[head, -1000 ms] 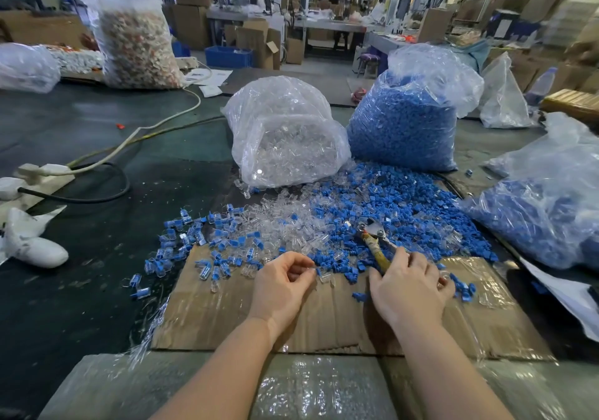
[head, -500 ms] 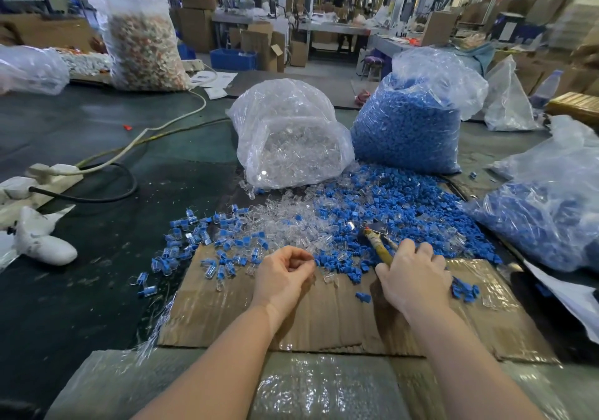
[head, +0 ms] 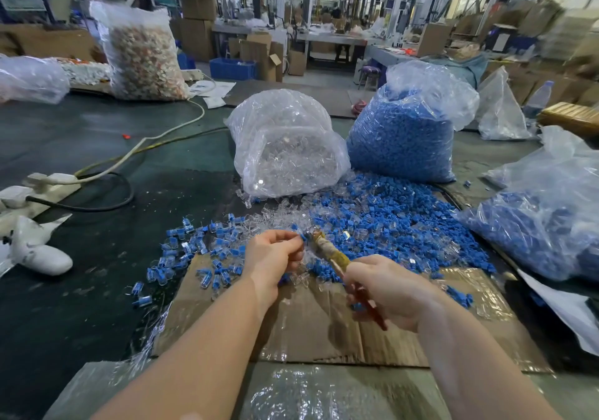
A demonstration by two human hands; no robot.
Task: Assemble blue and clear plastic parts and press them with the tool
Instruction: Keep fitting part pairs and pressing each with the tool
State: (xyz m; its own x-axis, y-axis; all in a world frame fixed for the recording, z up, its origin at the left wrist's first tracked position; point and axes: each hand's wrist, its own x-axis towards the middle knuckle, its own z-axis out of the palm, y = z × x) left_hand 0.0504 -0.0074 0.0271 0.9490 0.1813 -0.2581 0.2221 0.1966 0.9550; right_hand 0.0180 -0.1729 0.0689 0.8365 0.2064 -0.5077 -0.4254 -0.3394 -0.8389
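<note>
- Cables: two on the dark table [head: 97, 290] at far left, one white cable [head: 162, 137] and one black cable [head: 107, 205], ending at a white power strip [head: 48, 179].
- One bag of mixed pale pieces [head: 146, 59] stands at the back left.
- Assembled blue-and-clear pieces [head: 181, 251] lie scattered left of centre, too many to count, some on the flat cardboard sheet [head: 308, 329].
- One left hand [head: 272, 254] is raised over the cardboard, its fingers [head: 291, 241] curled and pinching a small blue part [head: 303, 236] at the tips.
- One clear bag of clear parts [head: 285, 147] stands behind the hands.
- One tool [head: 330, 254], pliers-like with a taped handle and a red one, points its tip at the pinched part; whether they touch cannot be told.
- One right hand [head: 389, 290] wraps its fingers round the tool's handles.
- Loose pile of blue parts [head: 389, 225], mixed with clear ones, spreads over the table beyond the hands.
- Two bags of blue parts: one upright bag [head: 405, 134] behind the pile, one slumped bag [head: 544, 222] at far right.
</note>
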